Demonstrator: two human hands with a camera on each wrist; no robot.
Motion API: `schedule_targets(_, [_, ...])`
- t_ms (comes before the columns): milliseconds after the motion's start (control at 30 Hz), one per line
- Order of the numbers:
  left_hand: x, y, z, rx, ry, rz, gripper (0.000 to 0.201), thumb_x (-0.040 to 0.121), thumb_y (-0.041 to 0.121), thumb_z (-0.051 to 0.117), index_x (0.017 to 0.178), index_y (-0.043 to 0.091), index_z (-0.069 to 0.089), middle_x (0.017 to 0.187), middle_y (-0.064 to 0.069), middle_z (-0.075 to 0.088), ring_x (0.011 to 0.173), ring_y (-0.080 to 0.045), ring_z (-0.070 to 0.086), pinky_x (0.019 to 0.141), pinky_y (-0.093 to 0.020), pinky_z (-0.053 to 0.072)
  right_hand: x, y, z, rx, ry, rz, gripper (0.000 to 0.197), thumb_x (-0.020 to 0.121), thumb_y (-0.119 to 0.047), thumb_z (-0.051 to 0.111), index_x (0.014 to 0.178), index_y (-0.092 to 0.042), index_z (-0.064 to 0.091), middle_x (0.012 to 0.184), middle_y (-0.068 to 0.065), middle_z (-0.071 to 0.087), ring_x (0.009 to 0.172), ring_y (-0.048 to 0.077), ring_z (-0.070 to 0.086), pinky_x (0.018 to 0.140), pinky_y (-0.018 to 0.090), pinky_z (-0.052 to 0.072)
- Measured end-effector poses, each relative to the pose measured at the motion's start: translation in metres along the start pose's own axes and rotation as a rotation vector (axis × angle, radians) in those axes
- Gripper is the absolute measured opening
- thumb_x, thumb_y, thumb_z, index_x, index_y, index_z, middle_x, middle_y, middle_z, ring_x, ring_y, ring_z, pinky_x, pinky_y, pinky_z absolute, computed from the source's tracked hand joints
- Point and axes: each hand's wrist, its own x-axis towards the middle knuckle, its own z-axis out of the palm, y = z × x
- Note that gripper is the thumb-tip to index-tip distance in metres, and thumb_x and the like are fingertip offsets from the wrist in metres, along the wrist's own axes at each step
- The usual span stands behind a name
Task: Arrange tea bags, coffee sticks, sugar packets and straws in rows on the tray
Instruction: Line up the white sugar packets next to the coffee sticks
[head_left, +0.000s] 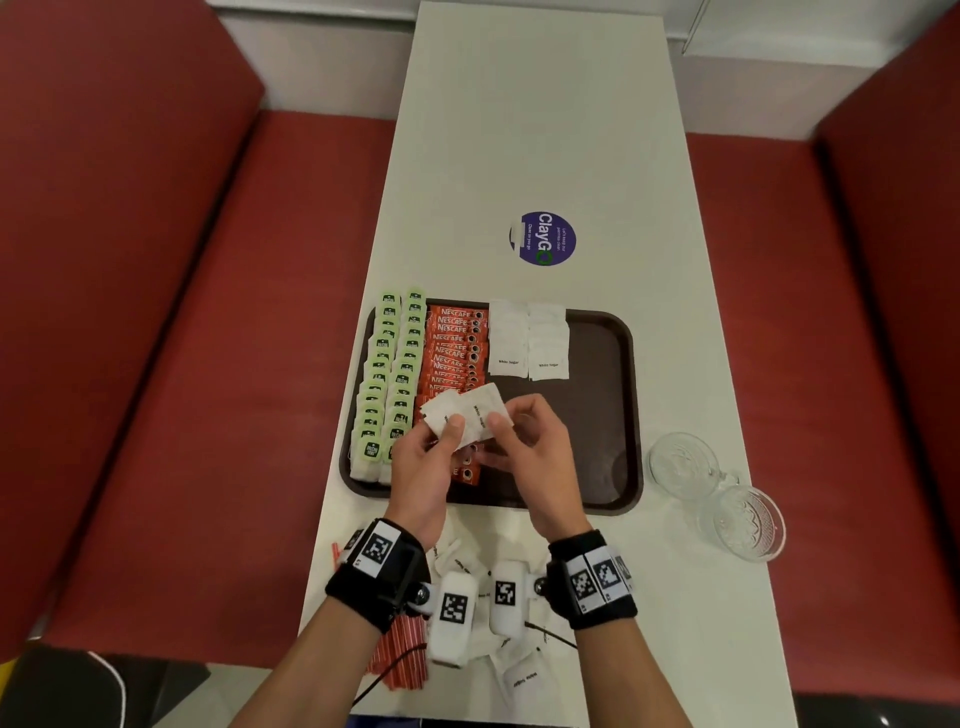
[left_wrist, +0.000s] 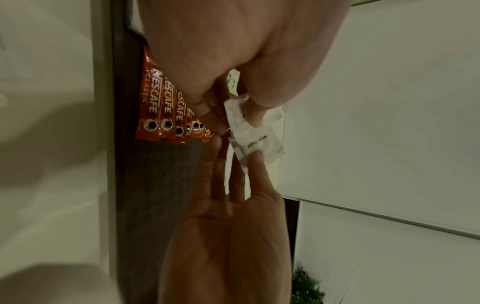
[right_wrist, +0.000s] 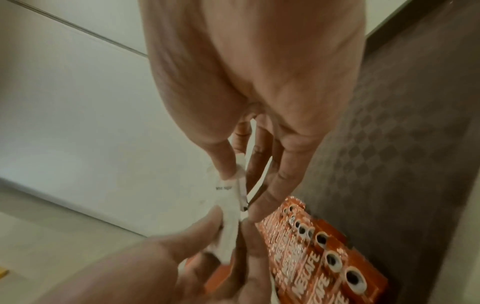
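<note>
A dark brown tray (head_left: 602, 405) holds two rows of green tea bags (head_left: 387, 379), a row of orange coffee sticks (head_left: 457, 348) and two short rows of white sugar packets (head_left: 527, 340). Above the tray's near middle, both hands hold a small fanned bunch of sugar packets (head_left: 467, 413). My left hand (head_left: 436, 447) pinches the bunch with its thumb on top. My right hand (head_left: 519, 431) pinches the right edge of a packet (left_wrist: 255, 142), thumb against fingers (right_wrist: 262, 197). More loose sugar packets (head_left: 524, 675) and red straws (head_left: 400, 654) lie on the table near me.
The white table (head_left: 545, 130) carries a round purple sticker (head_left: 543, 238) beyond the tray. Two clear glass cups (head_left: 717, 493) stand right of the tray near the table edge. Red bench seats (head_left: 156, 312) flank the table on both sides.
</note>
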Motion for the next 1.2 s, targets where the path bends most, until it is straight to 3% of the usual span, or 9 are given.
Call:
schedule_targets(100, [0.004, -0.001, -0.006, -0.015, 0.049, -0.017, 0.017, 0.107, 0.011, 0.063, 0.118, 0.011, 0.075, 0.114, -0.008, 0.08, 0.095, -0.014, 0.076, 0.087, -0.033, 0.062, 0.017, -0.011, -0.016, -0.095, 0.111, -0.041, 0.016, 0.102, -0.017, 0.079, 0.109, -0.012, 0.066, 0.102, 0.008, 0.082, 0.092, 0.026, 0.082, 0.084, 0.052, 0.068])
schedule_targets(200, [0.008, -0.001, -0.016, -0.013, 0.066, -0.026, 0.016, 0.107, 0.012, 0.064, 0.118, 0.007, 0.074, 0.115, -0.009, 0.077, 0.096, -0.014, 0.073, 0.08, -0.028, 0.062, 0.052, -0.012, -0.037, -0.386, 0.213, -0.071, 0.023, 0.093, -0.024, 0.088, 0.105, -0.026, 0.068, 0.092, 0.001, 0.08, 0.075, 0.017, 0.079, 0.082, 0.042, 0.067])
schedule_targets(400, [0.007, -0.003, -0.031, -0.019, 0.079, -0.036, 0.014, 0.106, 0.013, 0.065, 0.115, 0.012, 0.075, 0.12, -0.005, 0.075, 0.109, -0.019, 0.073, 0.082, -0.026, 0.062, 0.108, -0.007, -0.042, -0.607, 0.148, -0.053, 0.029, 0.088, -0.021, 0.092, 0.102, -0.022, 0.066, 0.104, 0.003, 0.077, 0.084, 0.011, 0.075, 0.076, 0.032, 0.065])
schedule_targets(567, [0.009, -0.003, -0.041, -0.005, 0.073, -0.022, 0.016, 0.106, 0.014, 0.065, 0.118, 0.011, 0.075, 0.126, -0.01, 0.075, 0.116, -0.025, 0.072, 0.085, -0.027, 0.063, 0.119, 0.007, -0.033, -0.765, 0.139, -0.075, 0.031, 0.09, -0.022, 0.09, 0.098, -0.029, 0.062, 0.102, 0.0, 0.071, 0.093, 0.021, 0.073, 0.09, 0.048, 0.064])
schedule_targets(767, [0.008, -0.003, -0.05, 0.001, 0.078, -0.007, 0.024, 0.105, 0.015, 0.067, 0.127, 0.007, 0.073, 0.127, -0.01, 0.075, 0.119, -0.026, 0.072, 0.086, -0.028, 0.062, 0.104, 0.007, -0.027, -0.81, 0.257, -0.19, 0.04, 0.092, -0.029, 0.088, 0.115, -0.026, 0.055, 0.118, 0.0, 0.058, 0.09, 0.019, 0.069, 0.088, 0.045, 0.061])
schedule_targets(900, [0.006, -0.001, -0.052, 0.017, 0.056, 0.004, 0.028, 0.103, 0.013, 0.069, 0.131, 0.01, 0.072, 0.124, -0.006, 0.077, 0.116, -0.023, 0.074, 0.087, -0.03, 0.064, 0.092, 0.009, -0.025, -1.034, 0.158, -0.236, 0.035, 0.094, -0.035, 0.084, 0.119, -0.032, 0.059, 0.13, 0.0, 0.055, 0.102, 0.021, 0.066, 0.083, 0.041, 0.059])
schedule_targets(1000, [0.004, 0.0, -0.054, 0.042, 0.047, 0.016, 0.03, 0.102, 0.015, 0.071, 0.132, 0.012, 0.071, 0.123, -0.005, 0.077, 0.115, -0.022, 0.075, 0.088, -0.032, 0.064, 0.103, -0.005, -0.024, -1.222, -0.008, -0.345, 0.024, 0.105, -0.031, 0.069, 0.129, -0.034, 0.067, 0.138, 0.0, 0.058, 0.121, 0.025, 0.06, 0.084, 0.04, 0.058])
schedule_targets(1067, [0.004, 0.0, -0.055, 0.047, 0.045, 0.019, 0.031, 0.102, 0.014, 0.071, 0.133, 0.011, 0.07, 0.123, -0.005, 0.077, 0.114, -0.022, 0.075, 0.087, -0.031, 0.064, 0.117, -0.017, -0.027, -1.267, -0.015, -0.349, 0.023, 0.11, -0.029, 0.06, 0.13, -0.033, 0.07, 0.137, 0.002, 0.061, 0.124, 0.027, 0.058, 0.087, 0.041, 0.055])
schedule_targets(1200, [0.002, 0.002, -0.055, 0.041, 0.041, 0.03, 0.033, 0.102, 0.014, 0.071, 0.134, 0.01, 0.07, 0.125, -0.008, 0.076, 0.115, -0.024, 0.074, 0.085, -0.029, 0.064, 0.137, -0.028, -0.035, -1.348, -0.103, -0.26, 0.028, 0.105, -0.027, 0.068, 0.132, -0.033, 0.07, 0.136, 0.003, 0.059, 0.129, 0.028, 0.053, 0.097, 0.047, 0.055])
